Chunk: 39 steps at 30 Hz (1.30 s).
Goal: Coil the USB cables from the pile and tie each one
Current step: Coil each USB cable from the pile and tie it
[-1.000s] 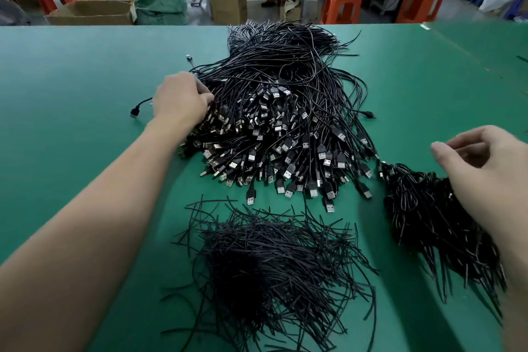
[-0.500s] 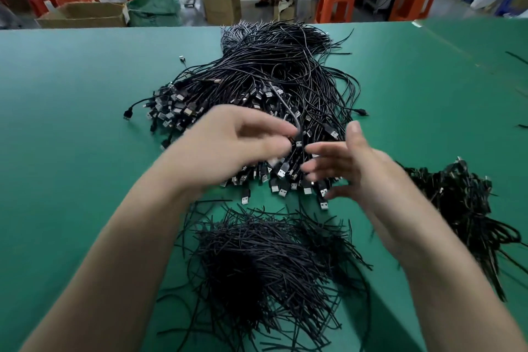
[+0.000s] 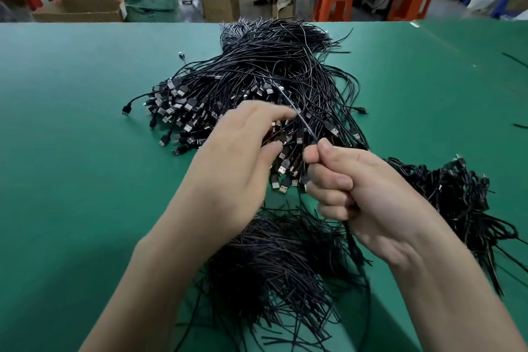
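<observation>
Two bare hands work over a green worktop [image 3: 71,151] in the head view, just in front of a big pile [image 3: 257,80] of black USB cables whose silver-tipped plugs fan out toward the person. The right hand [image 3: 363,197] has its grip clamped on one cable [image 3: 300,121]: thumb and forefinger pinch it at the top of the fist, the other fingers are curled in below, and a length of black lead hangs out from under the palm. From the pinch the cable runs taut, up and to the left, into the pile. The left hand [image 3: 237,157] hovers over the near plugs with its grip apart, fingers loosely stretched; its forefinger tip lies against the taut cable, the thumb clear of it below. Near the person, partly under both wrists, lies a heap of short black ties [image 3: 271,266], bristling in all directions. To the right of the right hand sits a darker bundle [image 3: 457,197] of cables, resting on the worktop and trailing loose ends toward the near edge; whether they are tied I cannot tell. One stray plug [image 3: 126,110] pokes out at the left of the pile. Beyond the far edge stand orange stools [image 3: 333,6], a cardboard box [image 3: 77,10] and seated people, blurred
</observation>
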Available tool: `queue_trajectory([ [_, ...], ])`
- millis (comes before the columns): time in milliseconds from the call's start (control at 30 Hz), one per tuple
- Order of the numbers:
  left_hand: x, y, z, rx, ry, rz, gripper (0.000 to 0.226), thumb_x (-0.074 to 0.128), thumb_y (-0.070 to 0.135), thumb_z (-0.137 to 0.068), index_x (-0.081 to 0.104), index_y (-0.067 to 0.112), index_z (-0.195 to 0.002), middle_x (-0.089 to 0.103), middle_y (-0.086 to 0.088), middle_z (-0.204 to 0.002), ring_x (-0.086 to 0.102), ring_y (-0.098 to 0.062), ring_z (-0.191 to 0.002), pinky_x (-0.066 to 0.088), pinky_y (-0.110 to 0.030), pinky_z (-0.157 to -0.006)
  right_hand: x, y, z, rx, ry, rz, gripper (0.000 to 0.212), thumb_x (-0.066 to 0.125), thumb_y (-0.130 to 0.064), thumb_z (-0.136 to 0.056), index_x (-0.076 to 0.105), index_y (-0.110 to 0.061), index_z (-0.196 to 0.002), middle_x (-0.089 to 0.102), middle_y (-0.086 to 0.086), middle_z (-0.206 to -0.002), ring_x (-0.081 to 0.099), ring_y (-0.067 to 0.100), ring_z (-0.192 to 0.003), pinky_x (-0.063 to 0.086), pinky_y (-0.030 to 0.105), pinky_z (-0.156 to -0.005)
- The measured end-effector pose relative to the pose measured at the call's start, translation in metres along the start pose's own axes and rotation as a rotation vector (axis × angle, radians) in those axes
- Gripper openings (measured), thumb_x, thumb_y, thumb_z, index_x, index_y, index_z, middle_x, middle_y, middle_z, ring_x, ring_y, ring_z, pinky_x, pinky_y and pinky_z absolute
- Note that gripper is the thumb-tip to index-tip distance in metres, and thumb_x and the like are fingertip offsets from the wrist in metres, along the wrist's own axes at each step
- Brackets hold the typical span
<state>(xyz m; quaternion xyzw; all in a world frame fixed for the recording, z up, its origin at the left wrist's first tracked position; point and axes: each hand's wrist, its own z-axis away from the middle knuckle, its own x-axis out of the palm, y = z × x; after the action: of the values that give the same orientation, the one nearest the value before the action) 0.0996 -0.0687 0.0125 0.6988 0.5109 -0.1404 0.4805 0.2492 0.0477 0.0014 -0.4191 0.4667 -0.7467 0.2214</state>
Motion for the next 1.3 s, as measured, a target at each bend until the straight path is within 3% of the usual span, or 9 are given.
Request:
queue_trajectory([
  [133,0.009,-0.012,-0.005,0.171,-0.112,-0.041,0.040,0.047,0.011,-0.106,0.058,0.014,-0.145,0.056,0.001,-0.148,0.045,-0.010,-0.142,0.030,-0.026,-0.121,0.015,-0.004,0.011,0.007,-0.226,0.127,0.044,0.045,-0.040,-0.107,0.061,-0.022,-0.070,0.027,-0.009,-0.053,0.023,0.010,-0.049,0.019,0.022,-0.044],
  [367,-0.016,-0.033,-0.005,0.148,0.041,0.048,0.020,0.064,0.025,-0.100,0.079,0.023,-0.112,0.065,0.006,-0.085,0.062,-0.015,-0.081,0.046,-0.023,-0.073,0.013,-0.005,0.016,-0.020,-0.335,0.584,0.049,0.046,-0.051,-0.099,0.055,-0.026,-0.057,0.039,-0.003,-0.053,0.029,0.014,-0.050,0.025,0.024,-0.049],
  [567,0.009,-0.010,0.003,0.040,-0.317,0.151,0.023,0.044,0.034,-0.104,0.059,0.049,-0.097,0.051,0.017,-0.078,0.052,-0.008,-0.071,0.043,-0.025,-0.070,0.007,-0.013,0.015,-0.118,-0.516,-0.008,0.034,0.044,-0.032,-0.103,0.062,-0.017,-0.078,0.024,-0.008,-0.057,0.021,0.009,-0.048,0.018,0.022,-0.042],
  [800,0.019,0.012,0.005,0.053,-0.548,-0.026,0.032,0.036,0.039,-0.111,0.059,0.035,-0.131,0.063,0.012,-0.079,0.058,-0.005,-0.073,0.048,-0.030,-0.075,-0.013,-0.018,0.011,-0.681,0.128,0.248,0.033,0.039,-0.021,-0.109,0.071,-0.019,-0.101,0.045,-0.006,-0.068,0.045,0.011,-0.059,0.041,0.022,-0.055],
  [900,0.007,0.019,0.005,0.142,-0.447,-0.034,0.039,0.039,0.044,-0.107,0.069,0.020,-0.102,0.070,0.007,-0.082,0.064,-0.013,-0.078,0.051,-0.037,-0.075,-0.011,-0.011,0.009,-0.841,0.320,0.777,0.031,0.038,-0.018,-0.111,0.068,-0.020,-0.107,0.068,-0.005,-0.081,0.068,0.011,-0.079,0.053,0.021,-0.076],
  [967,-0.004,0.016,0.003,0.190,-0.282,0.027,0.039,0.046,0.042,-0.105,0.070,0.020,-0.084,0.061,0.013,-0.067,0.059,-0.006,-0.065,0.047,-0.024,-0.064,-0.007,-0.005,0.008,-0.711,0.267,0.999,0.035,0.038,-0.030,-0.111,0.070,-0.027,-0.095,0.064,-0.008,-0.069,0.063,0.007,-0.065,0.046,0.015,-0.062],
  [1100,-0.015,-0.007,-0.001,0.072,0.087,0.266,0.039,0.051,0.032,-0.107,0.063,0.017,-0.074,0.042,0.010,-0.055,0.036,-0.004,-0.049,0.028,-0.015,-0.050,0.011,0.005,0.010,-0.067,-0.359,0.478,0.062,0.029,-0.053,-0.106,0.069,-0.019,-0.073,0.033,-0.003,-0.052,0.029,0.012,-0.046,0.025,0.022,-0.047],
  [1200,-0.004,-0.014,-0.001,-0.016,0.134,0.338,0.039,0.044,0.026,-0.111,0.058,0.016,-0.077,0.048,-0.006,-0.061,0.043,-0.021,-0.056,0.035,-0.036,-0.053,0.026,0.008,0.010,-0.006,-0.591,-0.084,0.045,0.037,-0.039,-0.102,0.065,-0.015,-0.077,0.020,-0.004,-0.057,0.019,0.011,-0.049,0.013,0.027,-0.046],
  [1300,0.009,-0.008,0.003,-0.019,-0.025,0.371,0.032,0.039,0.019,-0.112,0.063,0.020,-0.092,0.058,-0.004,-0.073,0.052,-0.018,-0.064,0.044,-0.038,-0.059,0.026,0.002,0.007,-0.148,-0.564,-0.399,0.034,0.037,-0.025,-0.105,0.065,-0.011,-0.091,0.030,-0.007,-0.060,0.028,0.006,-0.049,0.026,0.019,-0.044],
])
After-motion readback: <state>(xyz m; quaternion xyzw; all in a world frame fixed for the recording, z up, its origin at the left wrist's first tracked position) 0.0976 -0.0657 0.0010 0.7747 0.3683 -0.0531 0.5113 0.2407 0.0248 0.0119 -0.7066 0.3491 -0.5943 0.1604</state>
